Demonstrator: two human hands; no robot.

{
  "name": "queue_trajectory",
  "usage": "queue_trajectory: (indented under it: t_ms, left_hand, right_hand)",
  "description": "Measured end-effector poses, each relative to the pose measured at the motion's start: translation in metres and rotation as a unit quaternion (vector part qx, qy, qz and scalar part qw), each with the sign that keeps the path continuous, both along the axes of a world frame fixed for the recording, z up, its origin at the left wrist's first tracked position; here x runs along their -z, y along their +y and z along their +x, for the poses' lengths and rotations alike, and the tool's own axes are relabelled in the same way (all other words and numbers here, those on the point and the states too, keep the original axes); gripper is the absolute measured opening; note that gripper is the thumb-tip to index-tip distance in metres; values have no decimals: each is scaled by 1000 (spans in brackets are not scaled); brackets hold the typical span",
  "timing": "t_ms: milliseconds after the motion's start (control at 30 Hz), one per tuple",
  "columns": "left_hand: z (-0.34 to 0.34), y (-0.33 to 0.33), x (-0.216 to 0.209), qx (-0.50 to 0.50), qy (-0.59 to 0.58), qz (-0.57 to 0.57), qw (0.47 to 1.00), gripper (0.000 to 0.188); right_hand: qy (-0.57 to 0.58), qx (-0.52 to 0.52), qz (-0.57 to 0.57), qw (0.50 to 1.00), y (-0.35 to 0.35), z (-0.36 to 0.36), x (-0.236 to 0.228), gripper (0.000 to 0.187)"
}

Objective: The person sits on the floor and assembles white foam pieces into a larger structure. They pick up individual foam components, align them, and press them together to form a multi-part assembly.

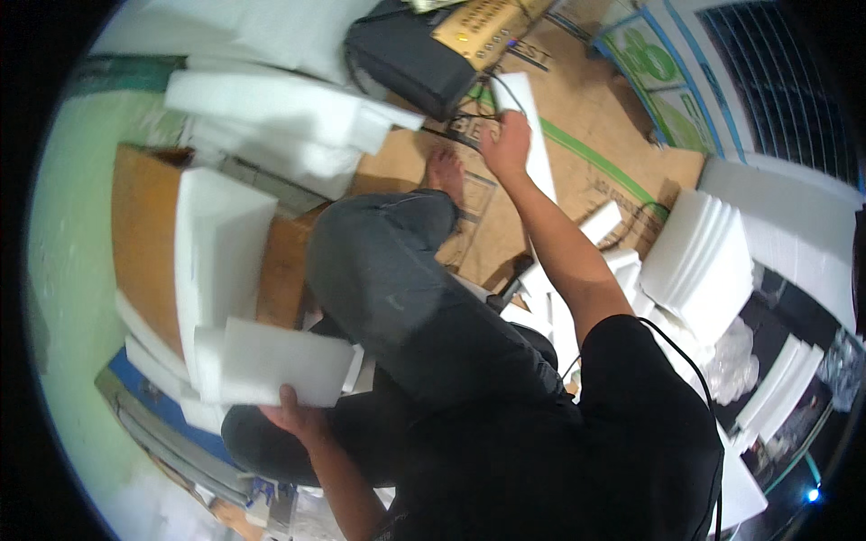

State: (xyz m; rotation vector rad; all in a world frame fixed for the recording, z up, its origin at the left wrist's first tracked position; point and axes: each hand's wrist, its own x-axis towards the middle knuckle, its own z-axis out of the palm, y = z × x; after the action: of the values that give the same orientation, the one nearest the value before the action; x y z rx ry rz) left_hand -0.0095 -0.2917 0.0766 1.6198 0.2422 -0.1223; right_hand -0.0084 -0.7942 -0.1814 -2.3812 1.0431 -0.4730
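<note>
My left hand [294,417] grips the lower edge of a white foam sheet [284,361], with the thumb on its face and the other fingers hidden behind. The sheet stands tilted above my bent leg. Farther forward, my right arm reaches out to a long white foam strip [536,149] lying on the brown cardboard. My right hand [508,144] is over the strip's left side with its fingers curled, close to thin black cables [469,119]. What those fingers hold, if anything, cannot be made out.
A black box with a gold panel [397,59] stands ahead. Large foam blocks [225,234] lean at the left by a brown board [144,243]. Stacked foam slabs [699,261] and clear plastic wrap [731,361] lie at the right. A green-and-white carton [654,68] is far right.
</note>
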Motion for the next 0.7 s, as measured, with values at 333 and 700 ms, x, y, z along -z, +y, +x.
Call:
queue_trajectory:
  t_ms: [333, 700]
  left_hand:
    - [15, 2, 6, 50, 30, 115, 992, 89]
    - [20, -5, 1, 55, -9, 69, 996, 89]
  right_hand:
    - [484, 225, 292, 794, 14, -210, 120, 125]
    - [197, 336, 285, 876, -26, -402, 117, 75]
